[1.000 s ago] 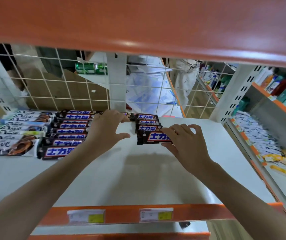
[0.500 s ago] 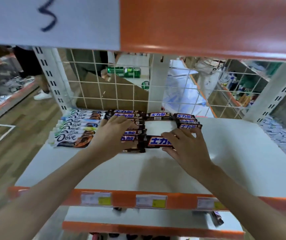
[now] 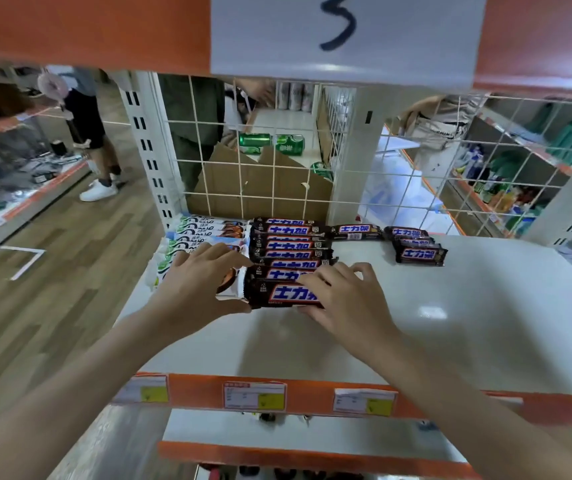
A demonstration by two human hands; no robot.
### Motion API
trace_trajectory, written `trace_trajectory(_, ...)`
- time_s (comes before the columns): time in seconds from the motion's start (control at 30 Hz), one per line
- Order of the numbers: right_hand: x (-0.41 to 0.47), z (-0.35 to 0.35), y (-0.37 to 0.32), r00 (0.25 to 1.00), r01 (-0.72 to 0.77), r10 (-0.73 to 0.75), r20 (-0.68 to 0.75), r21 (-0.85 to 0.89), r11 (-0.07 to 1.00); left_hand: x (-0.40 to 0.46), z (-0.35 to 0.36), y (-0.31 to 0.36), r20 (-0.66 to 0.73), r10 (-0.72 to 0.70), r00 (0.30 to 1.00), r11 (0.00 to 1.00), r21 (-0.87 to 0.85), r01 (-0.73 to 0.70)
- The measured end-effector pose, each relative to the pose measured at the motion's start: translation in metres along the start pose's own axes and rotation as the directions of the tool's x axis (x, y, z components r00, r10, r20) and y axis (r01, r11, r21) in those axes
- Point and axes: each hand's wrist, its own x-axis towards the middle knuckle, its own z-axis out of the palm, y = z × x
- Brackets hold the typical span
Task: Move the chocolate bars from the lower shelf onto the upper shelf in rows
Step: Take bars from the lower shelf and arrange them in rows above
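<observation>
Front chocolate bar (image 3: pixel 286 294): now moved left against the brown row; left hand (image 3: pixel 196 289) and right hand (image 3: pixel 345 299) apparently pinching its ends.

green cans (image 3: pixel 271 143) — behind wire grid (image 3: pixel 243 174) | cardboard box (image 3: pixel 260 188) | paper sign "5" (image 3: pixel 343 32)
</observation>
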Motion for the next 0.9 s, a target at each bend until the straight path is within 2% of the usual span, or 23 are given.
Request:
trace_trajectory(0.17,0.004,0.005,-0.003,0.997,-0.034,0.03,0.074,0.057,0.998,0.001,0.001,-0.005,-0.003,0.012,1.0,1.0,-0.023,-0.012)
trace_trajectory(0.4,0.006,0.008,-0.008,0.996,-0.038,0.03,0.079,0.106,0.994,0.009,0.006,-0.006,0.003,0.045,0.999,0.999,-0.011,-0.045)
trace_trajectory(0.9,0.006,-0.005,-0.006,0.982,-0.078,0.058,0.177,0.112,0.991,0.009,0.011,-0.005,0.013,0.071,0.997,0.997,-0.015,-0.071)
